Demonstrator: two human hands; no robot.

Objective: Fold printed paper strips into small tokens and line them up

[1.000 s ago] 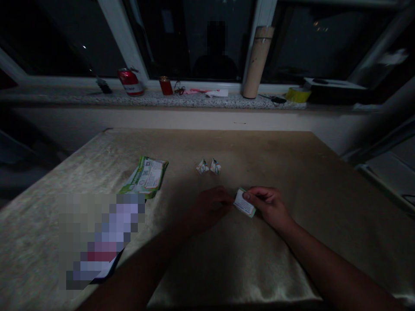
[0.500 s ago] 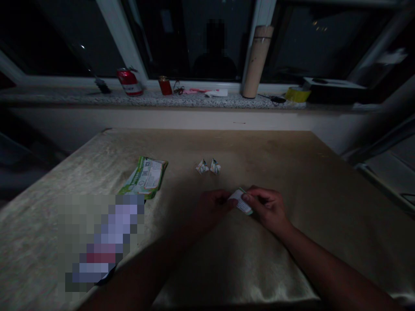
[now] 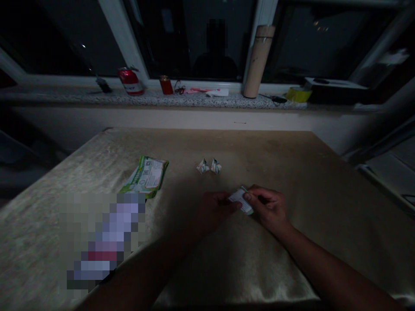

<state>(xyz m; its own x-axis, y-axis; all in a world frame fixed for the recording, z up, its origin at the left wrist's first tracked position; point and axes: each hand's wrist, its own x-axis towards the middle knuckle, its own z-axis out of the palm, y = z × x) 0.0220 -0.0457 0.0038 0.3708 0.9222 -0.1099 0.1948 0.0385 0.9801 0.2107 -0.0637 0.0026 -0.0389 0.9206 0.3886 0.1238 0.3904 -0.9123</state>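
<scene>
Both hands hold a small white printed packet point(image 3: 241, 199) with a green edge, above the cloth-covered table. My left hand point(image 3: 215, 206) pinches its left side, thumb on top, mostly in shadow. On its right side, my right hand point(image 3: 268, 207) grips with thumb and bent fingers. Just beyond the hands lie two small folded pieces, a left folded piece point(image 3: 203, 166) and a right folded piece point(image 3: 215, 166), white with dark and green print. A green and white printed pouch point(image 3: 147, 176) rests flat to the left.
A blurred-out long object point(image 3: 112, 237) lies left of my left forearm. Along the granite windowsill point(image 3: 194, 100) stand a red can point(image 3: 130, 81), a small red jar point(image 3: 166, 85), a tall tan cylinder point(image 3: 259, 62), a yellow tape roll point(image 3: 298, 94) and a dark box point(image 3: 337, 91).
My left thumb has slid slightly right over the packet's face. The right hand keeps its grip. The view has shifted very slightly.
</scene>
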